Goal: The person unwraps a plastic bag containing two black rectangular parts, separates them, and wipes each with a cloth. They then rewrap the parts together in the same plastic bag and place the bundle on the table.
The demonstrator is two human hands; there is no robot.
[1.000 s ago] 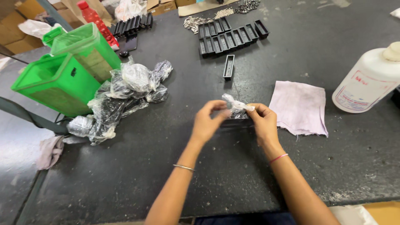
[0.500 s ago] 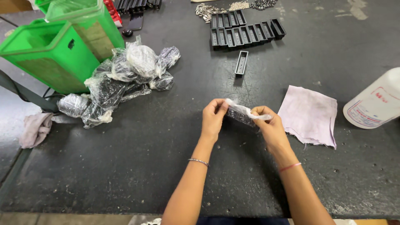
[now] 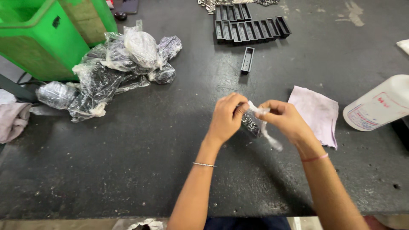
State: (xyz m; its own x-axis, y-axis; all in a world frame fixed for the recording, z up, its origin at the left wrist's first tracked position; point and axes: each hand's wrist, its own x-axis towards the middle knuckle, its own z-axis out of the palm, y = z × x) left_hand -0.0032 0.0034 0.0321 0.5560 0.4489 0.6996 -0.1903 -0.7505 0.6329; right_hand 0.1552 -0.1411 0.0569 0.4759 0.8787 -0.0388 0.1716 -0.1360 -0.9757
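Dark, scuffed tabletop stretches under my arms, and I hold both hands up just above it, near its middle. Between them is a small clear plastic packet with dark little parts bunched inside. My left hand has its fingers curled shut on the packet's left end, thumb and fingertips pinching the plastic from above, so the dark contents sit right beside my knuckles. My right hand is closed too, thumb and forefinger pinching the twisted white top of the same packet, and a loose tail of film hangs down from under that hand toward the table. The packet touches both sets of fingers and is clear of the surface; how tight the pinch is I cannot tell. Just beside my right hand lies a pale lilac cloth, flat on the table, and past it a white plastic bottle lies on its side. Well apart, at the far edge, a row of black rectangular trays sits side by side, with one single black tray nearer to me. Off to my left a heap of clear bags with dark contents leans by a green bin, and a greyish rag lies at the table's edge.
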